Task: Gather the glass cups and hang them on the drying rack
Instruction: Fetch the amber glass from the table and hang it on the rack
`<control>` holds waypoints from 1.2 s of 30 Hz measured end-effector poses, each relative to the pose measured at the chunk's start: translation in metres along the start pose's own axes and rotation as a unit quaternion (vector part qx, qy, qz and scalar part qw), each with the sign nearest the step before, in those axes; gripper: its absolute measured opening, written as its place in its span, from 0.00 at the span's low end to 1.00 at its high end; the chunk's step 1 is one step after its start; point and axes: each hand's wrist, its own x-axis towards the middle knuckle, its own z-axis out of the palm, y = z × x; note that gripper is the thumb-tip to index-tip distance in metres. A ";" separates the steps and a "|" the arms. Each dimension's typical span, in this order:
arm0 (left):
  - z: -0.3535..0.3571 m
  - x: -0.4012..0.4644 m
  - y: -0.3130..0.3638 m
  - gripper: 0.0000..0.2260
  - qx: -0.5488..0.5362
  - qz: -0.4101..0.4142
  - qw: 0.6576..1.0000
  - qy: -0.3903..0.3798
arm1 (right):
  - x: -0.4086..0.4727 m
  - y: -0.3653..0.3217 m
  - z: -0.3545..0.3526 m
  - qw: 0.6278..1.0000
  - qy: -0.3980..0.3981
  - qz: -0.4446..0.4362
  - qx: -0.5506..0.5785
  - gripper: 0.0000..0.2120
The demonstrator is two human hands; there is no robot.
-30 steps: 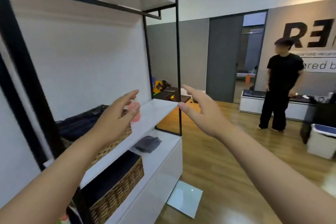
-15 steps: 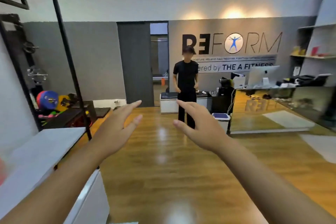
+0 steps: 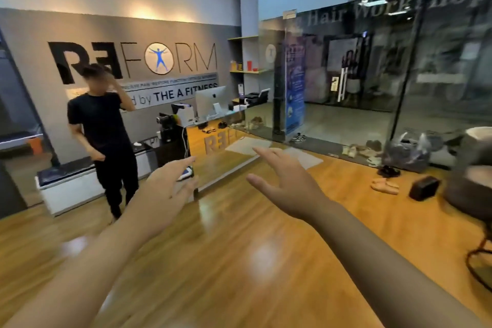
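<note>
No glass cup and no drying rack show in the head view. Both my arms stretch forward over a wooden floor. My left hand (image 3: 162, 194) is empty, fingers spread and pointing ahead. My right hand (image 3: 285, 184) is empty too, palm turned left with the fingers apart. The two hands hang in the air about a hand's width from each other, touching nothing.
A person in black (image 3: 103, 138) stands ahead on the left by a low white bench (image 3: 66, 189). A reception desk (image 3: 213, 146) with a monitor lies beyond. A glass wall (image 3: 372, 74) runs along the right, with shoes (image 3: 384, 185) and a dark box (image 3: 424, 188) on the floor. A chair (image 3: 474, 194) sits far right.
My view has swung right, away from the white shelf unit with baskets, across the room to the desk and glass wall. Both hands stay raised, open and empty.
</note>
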 end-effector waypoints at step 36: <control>0.569 0.595 0.380 0.26 -0.223 0.451 0.842 -0.194 | 0.078 0.552 -0.309 0.830 0.255 0.390 -0.306 0.35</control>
